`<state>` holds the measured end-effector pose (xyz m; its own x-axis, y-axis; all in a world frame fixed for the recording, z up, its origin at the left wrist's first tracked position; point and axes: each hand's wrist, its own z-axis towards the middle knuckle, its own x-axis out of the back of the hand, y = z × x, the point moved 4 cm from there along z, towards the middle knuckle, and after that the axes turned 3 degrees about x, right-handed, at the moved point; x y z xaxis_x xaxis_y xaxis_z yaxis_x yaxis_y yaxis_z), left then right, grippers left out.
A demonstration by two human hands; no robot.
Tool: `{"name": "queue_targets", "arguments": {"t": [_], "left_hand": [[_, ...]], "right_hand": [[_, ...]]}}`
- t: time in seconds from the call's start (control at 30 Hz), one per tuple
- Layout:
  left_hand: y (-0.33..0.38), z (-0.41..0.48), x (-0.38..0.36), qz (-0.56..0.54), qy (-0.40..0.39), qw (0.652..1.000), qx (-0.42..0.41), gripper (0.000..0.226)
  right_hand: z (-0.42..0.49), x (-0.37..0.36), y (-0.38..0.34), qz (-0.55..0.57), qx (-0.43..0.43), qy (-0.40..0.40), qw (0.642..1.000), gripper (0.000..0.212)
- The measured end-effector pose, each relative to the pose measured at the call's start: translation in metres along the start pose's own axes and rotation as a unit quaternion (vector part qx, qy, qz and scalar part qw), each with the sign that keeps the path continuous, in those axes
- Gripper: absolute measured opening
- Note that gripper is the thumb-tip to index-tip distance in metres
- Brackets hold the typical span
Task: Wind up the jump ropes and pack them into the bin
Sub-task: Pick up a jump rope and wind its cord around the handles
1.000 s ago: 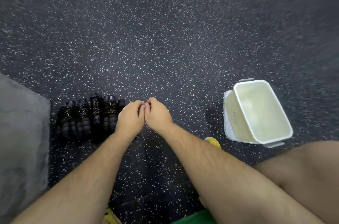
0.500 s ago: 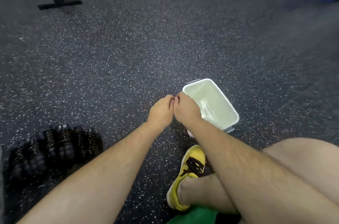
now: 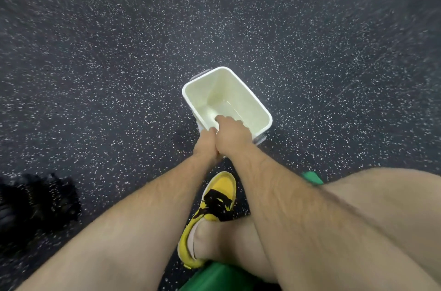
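Both hands meet at the near rim of the white bin (image 3: 202, 92), which stands upright on the speckled dark floor (image 3: 119, 52). The right hand (image 3: 232, 134) reaches over that rim with its fingers bent down inside, and the left hand (image 3: 206, 145) presses against it just outside; I cannot tell whether either grips anything. The wound jump ropes (image 3: 35, 197) lie blurred well left of the bin, nearer the person, and a yellow shoe (image 3: 214, 197) is just below it.

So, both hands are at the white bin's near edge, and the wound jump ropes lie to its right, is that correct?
Not quite: the head view shows the wound jump ropes lying to the white bin's left, not right. The left hand and right hand are at its near edge.
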<state>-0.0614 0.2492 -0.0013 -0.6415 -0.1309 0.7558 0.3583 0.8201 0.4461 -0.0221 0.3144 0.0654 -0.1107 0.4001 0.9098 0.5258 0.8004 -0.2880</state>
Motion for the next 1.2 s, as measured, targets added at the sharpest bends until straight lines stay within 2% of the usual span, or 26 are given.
{"name": "queue_targets", "arguments": {"t": [0.1, 0.17, 0.27, 0.4, 0.5, 0.57, 0.63, 0.8, 0.9, 1.07, 1.13, 1.2], "left_hand": [[-0.008, -0.004, 0.010, -0.096, 0.084, 0.989, 0.075, 0.035], [-0.026, -0.006, 0.022, -0.108, 0.129, 0.980, 0.111, 0.044], [-0.053, -0.022, 0.047, -0.094, 0.151, 0.978, 0.107, 0.051], [-0.109, -0.056, 0.075, -0.084, 0.175, 0.975, 0.110, 0.054], [-0.154, -0.094, 0.093, -0.072, 0.195, 0.968, 0.138, 0.064], [-0.186, -0.120, 0.103, -0.113, 0.222, 0.955, 0.164, 0.073], [-0.218, -0.143, 0.108, -0.122, 0.241, 0.943, 0.193, 0.078], [-0.282, -0.191, 0.093, -0.111, 0.215, 0.937, 0.251, 0.077], [-0.303, -0.216, 0.075, -0.152, 0.202, 0.931, 0.263, 0.079], [-0.327, -0.231, 0.054, -0.186, 0.173, 0.925, 0.282, 0.079], [-0.332, -0.230, 0.054, -0.186, 0.164, 0.928, 0.280, 0.070], [-0.335, -0.229, 0.060, -0.168, 0.157, 0.932, 0.280, 0.050]], "right_hand": [[0.006, -0.004, -0.003, 0.014, 0.014, -0.004, 1.000, 0.041], [0.007, -0.006, -0.004, -0.013, 0.028, -0.008, 0.999, 0.049], [0.007, -0.011, -0.006, -0.076, 0.037, 0.015, 0.996, 0.057], [0.008, -0.018, -0.027, -0.077, 0.000, 0.072, 0.994, 0.055], [0.005, -0.037, -0.058, 0.046, -0.014, -0.007, 0.999, 0.069], [-0.001, -0.050, -0.088, 0.105, 0.031, -0.057, 0.992, 0.076], [-0.011, -0.063, -0.118, 0.111, 0.076, -0.082, 0.988, 0.077], [-0.045, -0.107, -0.174, 0.058, 0.092, -0.123, 0.986, 0.080], [-0.062, -0.131, -0.192, 0.017, 0.095, -0.151, 0.984, 0.079], [-0.076, -0.147, -0.213, -0.054, 0.102, -0.154, 0.981, 0.079], [-0.079, -0.145, -0.220, -0.113, 0.098, -0.139, 0.979, 0.076], [-0.082, -0.140, -0.232, -0.201, 0.128, -0.080, 0.968, 0.072]]}}
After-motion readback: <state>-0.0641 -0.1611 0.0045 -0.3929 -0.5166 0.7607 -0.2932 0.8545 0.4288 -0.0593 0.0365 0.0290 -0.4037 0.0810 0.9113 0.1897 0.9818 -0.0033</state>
